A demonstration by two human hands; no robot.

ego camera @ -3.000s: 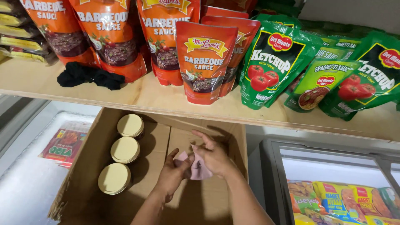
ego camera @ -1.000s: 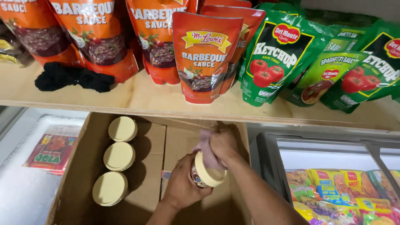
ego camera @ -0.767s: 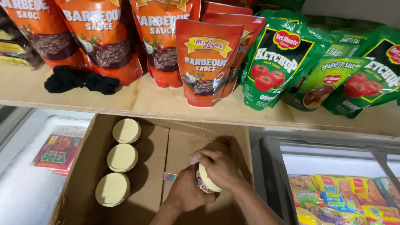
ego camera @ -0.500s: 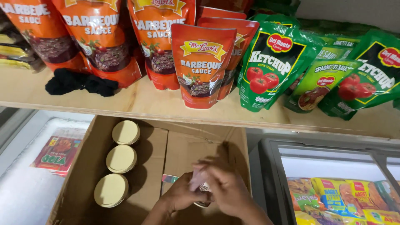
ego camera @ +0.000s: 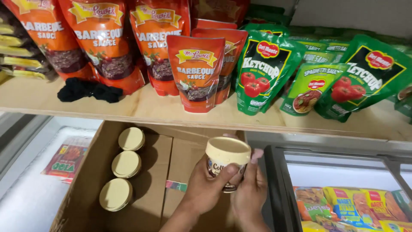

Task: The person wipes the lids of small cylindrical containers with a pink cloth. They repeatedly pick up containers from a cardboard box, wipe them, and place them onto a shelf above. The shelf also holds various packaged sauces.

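jar (ego camera: 226,165) body: mostly hidden by hands | right hand (ego camera: 250,195): wrist cut off

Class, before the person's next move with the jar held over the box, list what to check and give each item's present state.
1. Jar gripped by left hand and right hand: ok.
2. Cream lid on the jar: ok.
3. Jar upright: ok.
4. Bare space on wooden shelf in front of the pouches: ok.
5. Three jars standing in cardboard box: ok.
6. Lid tightness: cannot tell.
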